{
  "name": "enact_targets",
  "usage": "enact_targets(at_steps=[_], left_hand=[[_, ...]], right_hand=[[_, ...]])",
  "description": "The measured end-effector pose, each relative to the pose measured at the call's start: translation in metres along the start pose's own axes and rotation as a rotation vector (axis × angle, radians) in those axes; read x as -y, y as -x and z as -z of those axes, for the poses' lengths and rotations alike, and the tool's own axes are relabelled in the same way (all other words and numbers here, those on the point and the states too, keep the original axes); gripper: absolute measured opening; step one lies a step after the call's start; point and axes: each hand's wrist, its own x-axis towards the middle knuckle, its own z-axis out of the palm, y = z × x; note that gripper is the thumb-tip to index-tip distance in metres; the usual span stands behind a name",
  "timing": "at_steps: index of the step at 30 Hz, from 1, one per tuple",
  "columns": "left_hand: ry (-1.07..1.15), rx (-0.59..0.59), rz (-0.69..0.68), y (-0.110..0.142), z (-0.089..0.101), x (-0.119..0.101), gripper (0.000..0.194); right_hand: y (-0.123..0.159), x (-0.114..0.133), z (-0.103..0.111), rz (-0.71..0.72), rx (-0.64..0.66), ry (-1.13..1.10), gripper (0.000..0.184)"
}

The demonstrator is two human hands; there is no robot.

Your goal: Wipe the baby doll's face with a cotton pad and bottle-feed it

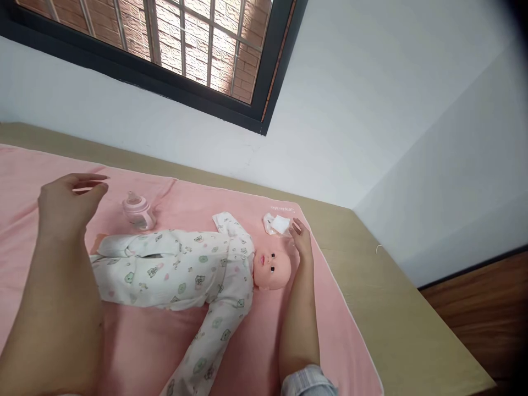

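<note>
A baby doll (271,268) lies on its back, dressed in a white printed sleepsuit (177,269), its head toward the right and one sleeve reaching toward me. My left hand (72,201) is raised over the pink mat beyond the doll's feet, fingers stretched out with a gap to the thumb and nothing in them. Just right of that hand, a pink baby bottle (139,212) with a clear teat leans on its side or tilts; I cannot tell which. Above the doll's head, my right hand (301,237) has its fingers apart at the edge of a small clear plastic packet with a white square (281,224). Whether they touch it is unclear.
The pink mat (346,352) covers much of a pale wooden surface (383,313). A white wall (198,132) with a dark-framed barred window (259,113) rises behind it. Brown wood panelling (487,308) is at the right, and a small pale hook-shaped item (378,247) lies near the wall.
</note>
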Motion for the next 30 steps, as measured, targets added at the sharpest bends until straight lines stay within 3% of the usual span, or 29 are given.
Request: enact_targets(at_steps=[4, 7, 10, 14, 19, 24, 30], left_hand=[[0.012, -0.111, 0.087, 0.003, -0.012, 0.004, 0.041], [-0.067, -0.079, 0.028, -0.001, -0.018, 0.015, 0.044], [-0.171, 0.048, 0.067, -0.011, -0.024, 0.033, 0.057], [-0.196, 0.212, 0.053, -0.022, -0.034, 0.050, 0.076], [-0.242, 0.274, -0.030, -0.026, -0.044, 0.058, 0.086], [-0.297, 0.257, -0.014, -0.024, -0.052, 0.063, 0.061], [-0.287, 0.217, -0.022, -0.019, -0.055, 0.060, 0.057]], right_hand=[[-0.001, -0.006, 0.011, 0.048, -0.097, 0.114, 0.053], [0.001, -0.012, 0.019, 0.034, -0.170, 0.269, 0.047], [0.003, -0.018, 0.024, 0.004, -0.219, 0.378, 0.044], [0.005, -0.024, 0.026, -0.066, -0.135, 0.441, 0.043], [0.010, -0.025, 0.023, -0.155, 0.011, 0.423, 0.047], [0.009, -0.027, 0.025, -0.216, 0.115, 0.476, 0.058], [0.011, -0.019, 0.027, -0.221, 0.105, 0.494, 0.054]])
